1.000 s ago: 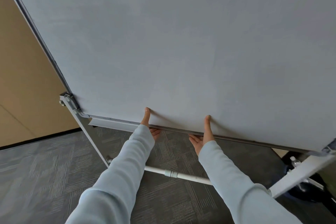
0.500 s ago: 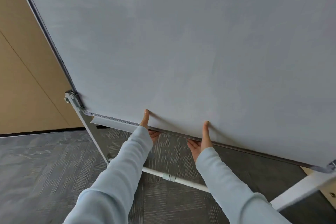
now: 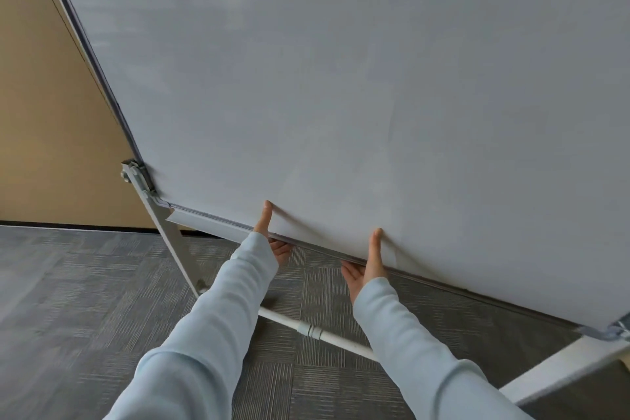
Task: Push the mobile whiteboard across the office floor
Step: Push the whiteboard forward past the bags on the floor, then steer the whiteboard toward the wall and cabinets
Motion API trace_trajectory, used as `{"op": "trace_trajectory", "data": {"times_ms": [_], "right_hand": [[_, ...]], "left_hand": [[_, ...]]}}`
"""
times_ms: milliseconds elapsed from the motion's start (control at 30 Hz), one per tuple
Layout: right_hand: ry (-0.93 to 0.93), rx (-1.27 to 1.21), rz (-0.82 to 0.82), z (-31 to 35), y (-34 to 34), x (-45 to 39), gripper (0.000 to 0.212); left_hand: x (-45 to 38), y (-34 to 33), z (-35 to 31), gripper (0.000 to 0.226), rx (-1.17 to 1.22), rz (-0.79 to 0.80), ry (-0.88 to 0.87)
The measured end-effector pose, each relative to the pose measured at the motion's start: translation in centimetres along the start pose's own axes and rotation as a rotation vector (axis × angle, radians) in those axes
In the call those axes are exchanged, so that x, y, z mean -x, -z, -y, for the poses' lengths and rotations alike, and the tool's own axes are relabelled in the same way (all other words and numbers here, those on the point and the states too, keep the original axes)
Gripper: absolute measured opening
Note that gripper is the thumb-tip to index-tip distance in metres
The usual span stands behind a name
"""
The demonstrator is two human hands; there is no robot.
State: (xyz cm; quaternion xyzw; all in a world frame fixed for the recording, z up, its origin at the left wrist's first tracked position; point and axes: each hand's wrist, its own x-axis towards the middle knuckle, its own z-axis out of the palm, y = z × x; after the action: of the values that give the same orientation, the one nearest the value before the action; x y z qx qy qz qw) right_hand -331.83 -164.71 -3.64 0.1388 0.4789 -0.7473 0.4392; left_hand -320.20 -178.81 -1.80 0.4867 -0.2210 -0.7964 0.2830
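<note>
A large mobile whiteboard [image 3: 341, 78] fills most of the view, its blank grey-white face tilted and close to me. Its white metal stand shows a left leg [image 3: 170, 235], a low crossbar [image 3: 306, 327] and a right leg [image 3: 562, 372]. My left hand [image 3: 271, 239] grips the board's bottom edge, thumb on the front face and fingers under the rim. My right hand [image 3: 368, 262] holds the same edge a little to the right in the same way. Both arms wear pale blue sleeves.
Grey patterned carpet tiles [image 3: 85, 300] cover the floor below and to the left. A tan wall [image 3: 44, 112] with a dark baseboard stands close behind the board's left side. The board hides whatever lies beyond it.
The board and stand have shifted right and forward in view. The tan wall at the left has come nearer. A dark object by the right leg has left the view. Both hands keep their grip.
</note>
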Motion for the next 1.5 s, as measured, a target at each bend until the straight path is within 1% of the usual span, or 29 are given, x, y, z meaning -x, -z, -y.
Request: {"op": "trace_trajectory", "data": {"times_ms": [67, 133, 267, 467, 633, 667, 767, 867, 900, 1000, 1100, 1200, 1333, 1400, 1500], "right_hand": [[-0.002, 0.007, 0.007, -0.6, -2.1, -1.1, 0.095], [-0.008, 0.019, 0.017, -1.4, -4.3, -2.3, 0.097], [-0.020, 0.060, 0.028, -2.6, -8.2, -4.0, 0.096], [-0.027, 0.092, 0.063, -5.5, -14.9, -6.5, 0.108], [-0.035, 0.104, 0.089, -8.4, -20.2, -7.9, 0.114], [-0.033, 0.103, 0.091, -9.0, -21.3, -8.1, 0.116], [-0.030, 0.119, 0.088, -10.4, -24.1, -8.8, 0.128], [-0.051, 0.120, 0.088, -12.4, -26.9, -9.4, 0.125], [-0.053, 0.117, 0.089, -13.0, -27.8, -9.6, 0.127], [-0.052, 0.119, 0.099, -14.3, -30.2, -10.3, 0.132], [-0.067, 0.115, 0.113, -15.7, -32.9, -11.3, 0.137], [-0.067, 0.117, 0.122, -17.3, -35.5, -12.0, 0.137], [-0.089, 0.129, 0.145, -19.8, -40.2, -13.5, 0.128], [-0.104, 0.143, 0.170, -21.0, -42.6, -14.2, 0.124], [-0.144, 0.170, 0.212, -23.0, -46.0, -14.8, 0.123]], "left_hand": [[-1.4, 0.7, -1.8, 0.111, 0.004, -0.017, -0.008], [-3.1, 1.6, -3.7, 0.113, -0.001, -0.037, -0.014], [-5.4, 3.2, -7.0, 0.106, -0.014, -0.036, -0.022], [-9.0, 6.5, -13.1, 0.105, 0.002, -0.041, -0.020], [-11.1, 9.6, -17.7, 0.128, 0.012, -0.058, -0.020], [-11.5, 10.3, -18.7, 0.126, 0.017, -0.053, -0.018], [-12.6, 12.2, -21.3, 0.106, 0.030, -0.049, -0.011], [-14.2, 14.6, -23.6, 0.097, 0.051, -0.056, -0.001], [-14.7, 15.3, -24.3, 0.095, 0.052, -0.055, 0.001], [-15.8, 16.3, -26.1, 0.094, 0.097, -0.071, -0.007], [-17.1, 17.2, -28.4, 0.100, 0.160, -0.088, -0.007], [-18.1, 18.1, -30.4, 0.113, 0.222, -0.107, -0.009], [-19.9, 20.4, -34.2, 0.117, 0.275, -0.162, -0.045], [-21.1, 21.8, -36.2, 0.122, 0.276, -0.205, -0.071], [-22.4, 23.9, -39.2, 0.116, 0.295, -0.227, -0.077]]}}
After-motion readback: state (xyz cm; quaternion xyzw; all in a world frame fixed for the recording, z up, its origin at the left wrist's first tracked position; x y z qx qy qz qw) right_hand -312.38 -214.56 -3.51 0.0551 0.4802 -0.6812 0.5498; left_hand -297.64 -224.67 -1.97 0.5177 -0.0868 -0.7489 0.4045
